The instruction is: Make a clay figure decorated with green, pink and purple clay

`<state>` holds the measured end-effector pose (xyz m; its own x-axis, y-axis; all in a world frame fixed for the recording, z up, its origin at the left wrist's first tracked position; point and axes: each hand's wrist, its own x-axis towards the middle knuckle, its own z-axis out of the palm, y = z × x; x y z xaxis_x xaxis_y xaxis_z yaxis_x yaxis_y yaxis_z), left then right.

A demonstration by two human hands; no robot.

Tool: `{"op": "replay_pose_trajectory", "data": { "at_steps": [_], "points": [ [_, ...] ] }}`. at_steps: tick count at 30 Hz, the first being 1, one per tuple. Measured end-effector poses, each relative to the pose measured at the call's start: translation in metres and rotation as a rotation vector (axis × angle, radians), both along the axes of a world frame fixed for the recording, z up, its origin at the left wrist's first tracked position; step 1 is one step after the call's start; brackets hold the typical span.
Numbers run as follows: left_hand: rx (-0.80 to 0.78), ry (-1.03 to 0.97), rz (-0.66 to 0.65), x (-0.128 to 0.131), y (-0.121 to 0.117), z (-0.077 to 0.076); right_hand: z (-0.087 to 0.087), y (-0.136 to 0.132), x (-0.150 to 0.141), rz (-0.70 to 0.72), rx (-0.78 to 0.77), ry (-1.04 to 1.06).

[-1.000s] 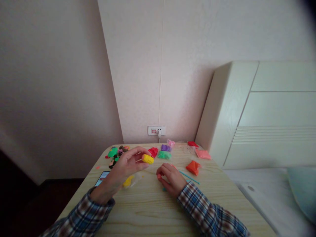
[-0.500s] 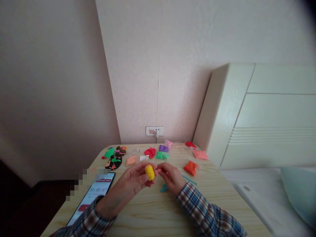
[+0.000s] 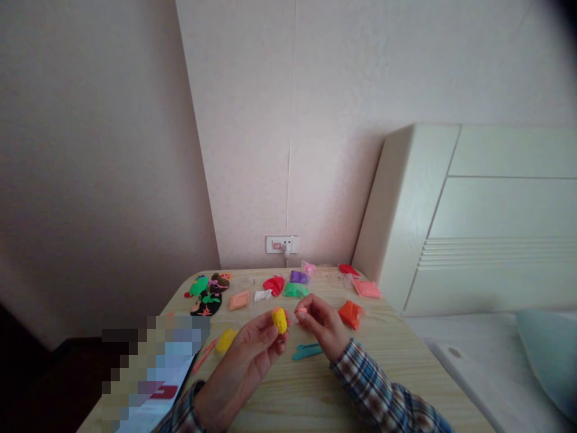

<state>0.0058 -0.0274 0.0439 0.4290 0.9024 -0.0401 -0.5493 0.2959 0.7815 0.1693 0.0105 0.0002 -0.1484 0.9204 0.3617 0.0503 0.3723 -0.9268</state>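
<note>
My left hand [image 3: 258,344] holds a small yellow clay piece [image 3: 279,321] with a bumpy surface between thumb and fingers, above the table. Just to its right, my right hand [image 3: 321,322] pinches a tiny pinkish-orange bit of clay [image 3: 301,311] at the fingertips. A small gap separates the two pieces. Under my right hand lie blue modelling tools [image 3: 307,350], partly covered by it. Beside my left wrist rest a yellow clay lump [image 3: 226,341] and a thin coral-coloured tool [image 3: 205,356].
Clay packets lie across the back: peach [image 3: 238,300], red [image 3: 273,285], green [image 3: 296,290], purple [image 3: 299,276] and coral [image 3: 367,288]. An orange packet [image 3: 350,314] is right of my hand. Finished clay figures [image 3: 206,304] sit at the back left. A phone [image 3: 155,391] lies front left.
Both hands have shifted slightly right, and the clay pieces are farther apart. My right hand has drawn back from the yellow piece. The yellow lump and coral tool have come into view.
</note>
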Motion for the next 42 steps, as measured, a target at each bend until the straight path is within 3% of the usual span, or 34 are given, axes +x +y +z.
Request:
{"op": "replay_pose_trajectory", "data": {
  "at_steps": [12, 24, 30, 36, 42],
  "points": [
    [-0.03, -0.003, 0.055, -0.003, 0.006, -0.015, 0.01, -0.005, -0.002, 0.136, -0.068, 0.23],
    [0.079, 0.065, 0.108, 0.0, 0.003, -0.019, -0.001, -0.005, -0.004, 0.099, -0.02, 0.06],
    [0.129, 0.11, 0.094, -0.002, 0.013, -0.02, -0.004, -0.004, -0.005, 0.056, 0.011, -0.019],
    [0.071, 0.138, 0.129, -0.008, 0.029, -0.019, -0.004, 0.0, -0.006, 0.037, -0.011, 0.062],
    [0.052, 0.042, 0.143, -0.007, 0.023, -0.011, -0.001, 0.001, -0.002, 0.029, -0.031, 0.142]
  ]
}}
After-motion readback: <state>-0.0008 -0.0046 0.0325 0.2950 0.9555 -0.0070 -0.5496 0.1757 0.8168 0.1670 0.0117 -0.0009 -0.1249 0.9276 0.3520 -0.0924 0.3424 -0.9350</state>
